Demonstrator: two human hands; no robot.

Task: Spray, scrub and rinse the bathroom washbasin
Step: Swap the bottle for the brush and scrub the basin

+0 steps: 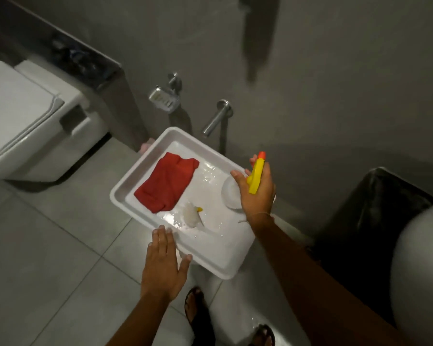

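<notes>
A white rectangular washbasin [125, 191] juts out from the grey wall, its floor wet. Inside on the left lies a folded red cloth [166, 182]. A whitish scrubber with a yellow bit [193, 214] rests near the middle. My right hand [256, 193] hovers over the basin's right side, wrapped around a spray bottle [256, 174] with a yellow trigger head and orange nozzle; its pale body shows below my fingers. My left hand [164, 263] is spread flat at the basin's near rim, fingers apart, holding nothing. A chrome spout [214, 119] sticks out of the wall above the basin.
A white toilet [28, 126] stands at the left beside a grey ledge. A chrome soap holder [164, 97] is fixed to the wall. A black-lined bin [375, 216] stands at the right. My sandalled feet [200, 313] stand on the grey floor tiles.
</notes>
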